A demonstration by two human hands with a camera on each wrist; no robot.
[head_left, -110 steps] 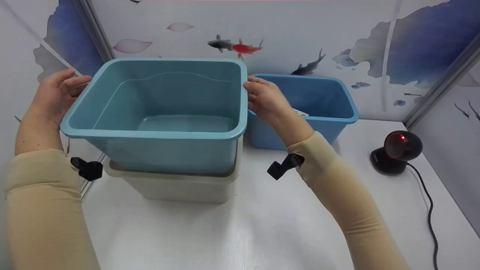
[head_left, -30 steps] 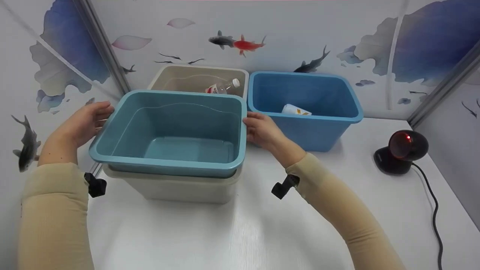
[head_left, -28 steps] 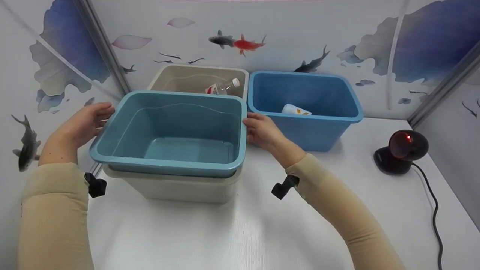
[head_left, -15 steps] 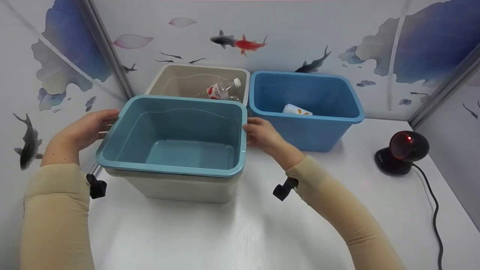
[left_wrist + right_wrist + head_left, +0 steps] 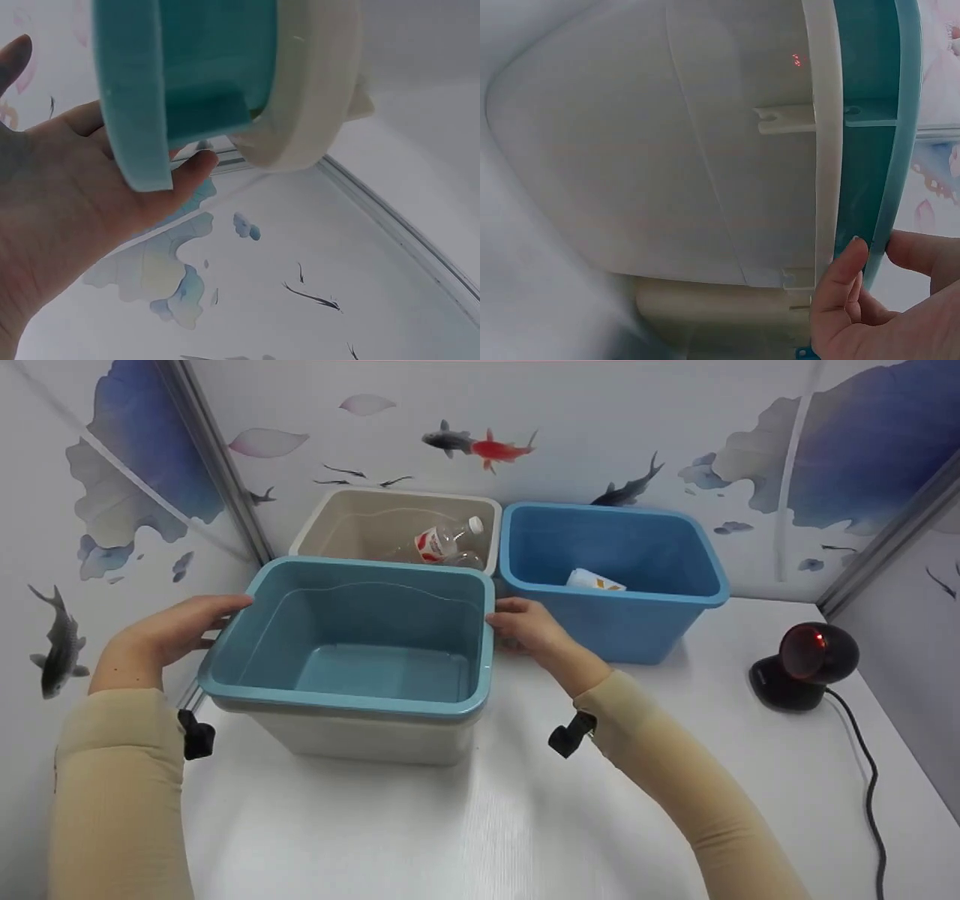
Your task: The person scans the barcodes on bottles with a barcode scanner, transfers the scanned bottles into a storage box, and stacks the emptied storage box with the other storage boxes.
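A teal plastic bin [image 5: 345,709] sits nested inside a cream bin [image 5: 375,740] that stands on the table. Both wrist views show a gap between the two rims. At the left end, my left hand [image 5: 169,634] supports the teal rim from below; in the left wrist view its fingers reach fairly straight under the rim and the thumb stands away. My right hand [image 5: 529,626] pinches the right side of the teal rim, thumb on top and fingers curled beneath, as the right wrist view shows. Nothing lies inside the teal bin.
Behind stands a beige bin [image 5: 345,521] holding clear plastic bottles [image 5: 442,542]. To its right is a blue bin [image 5: 611,622] with a white, yellow-marked item [image 5: 595,580] inside. A black scanner [image 5: 806,664] with a cable stands at the right. Printed walls enclose the table.
Both hands have lowered the teal bin from above the cream one, moving it down and toward me until it sits deep inside. The back bin and its bottles have come into view.
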